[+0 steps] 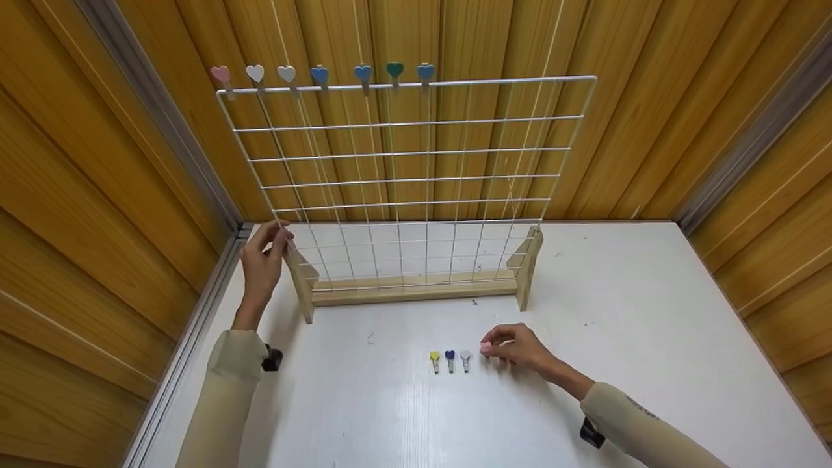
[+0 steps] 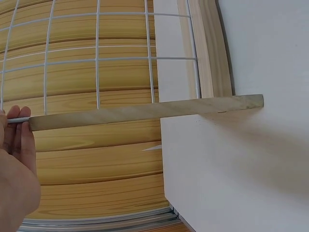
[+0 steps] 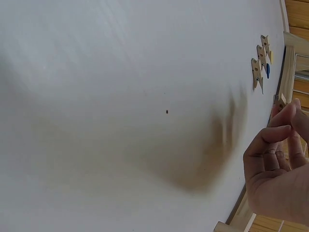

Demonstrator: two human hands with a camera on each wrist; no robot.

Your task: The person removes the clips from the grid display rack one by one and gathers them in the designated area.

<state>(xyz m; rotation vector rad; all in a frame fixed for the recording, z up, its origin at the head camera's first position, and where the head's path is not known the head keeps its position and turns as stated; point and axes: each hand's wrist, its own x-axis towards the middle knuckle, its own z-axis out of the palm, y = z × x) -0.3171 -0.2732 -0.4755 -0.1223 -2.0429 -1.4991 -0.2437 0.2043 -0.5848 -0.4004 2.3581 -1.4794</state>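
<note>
Left hand (image 1: 262, 261) at the grid (image 1: 409, 154), thumb and fingers pinched on its side wire just above the top of the left leg (image 1: 301, 286); the left wrist view shows the wire running between the fingertips and the end of the wood right beside them. Right hand (image 1: 519, 346) low over the white table (image 1: 364, 409), thumb and index finger clamped on a pink clip (image 1: 485, 348), its head showing at the fingertips, its tail end visible past them in the right wrist view. Cannot tell whether that clip touches the table. Just beside it, on its left, three clips lie in a short row, apart from one another: yellow clip (image 1: 435, 357), navy clip (image 1: 450, 356), white clip (image 1: 465, 357) nearest the right hand. Their heart heads face the grid, tails toward the person. Seven more heart clips stand along the top wire (image 1: 513, 82), heads up, all within its left and middle stretch; from the left: one pink, two white, two blue, one green, one blue. The gap between the two middle blues is wider than the gaps beside it. Grid stands in a wooden base, with the left leg, a right leg (image 1: 530, 270) and a crossbar (image 1: 416, 296) between. Long pale sleeves on both arms, a dark device at each wrist. Wood-plank walls (image 1: 747, 117) behind and to both sides.
</note>
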